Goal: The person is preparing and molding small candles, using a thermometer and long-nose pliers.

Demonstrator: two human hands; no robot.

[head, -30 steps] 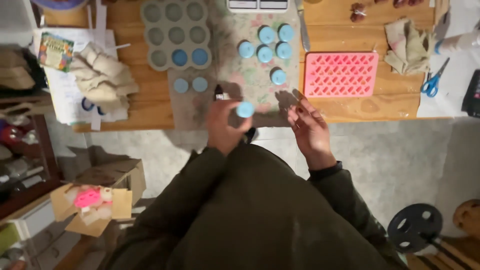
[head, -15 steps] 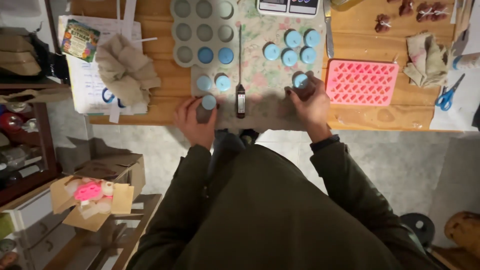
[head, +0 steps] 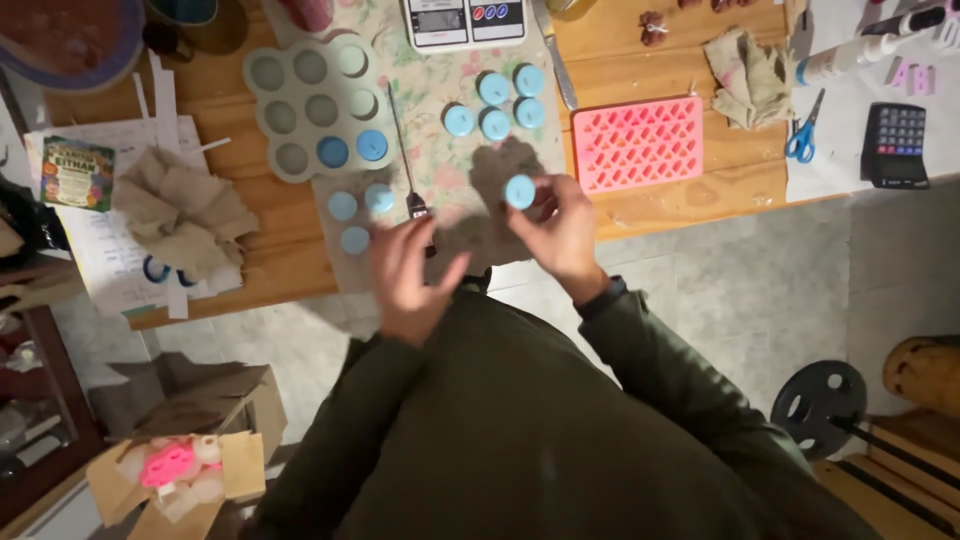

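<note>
My right hand point(head: 560, 228) holds a round blue puck point(head: 519, 191) between its fingertips, lifted above the floral mat point(head: 450, 170). My left hand point(head: 408, 270) is empty with fingers spread, just right of three blue pucks point(head: 354, 240) lying at the mat's left edge. A black probe thermometer point(head: 410, 180) lies on the mat beside that hand. Farther back sits a cluster of several blue pucks point(head: 495, 105). A grey round-cup mould point(head: 315, 105) holds two blue pucks point(head: 350, 148) in its near row.
A pink silicone mould point(head: 640, 143) lies right of the mat. A scale point(head: 465, 20), a knife point(head: 555, 65), crumpled cloths point(head: 180, 210), blue scissors point(head: 800, 135) and a calculator point(head: 895, 143) are on the wooden table point(head: 700, 195). A cardboard box point(head: 175, 475) and a weight plate point(head: 825, 405) are on the floor.
My right hand lifted a blue puck off the mat and drew it toward me. My left hand released the puck it set beside the other two. The view tilted.
</note>
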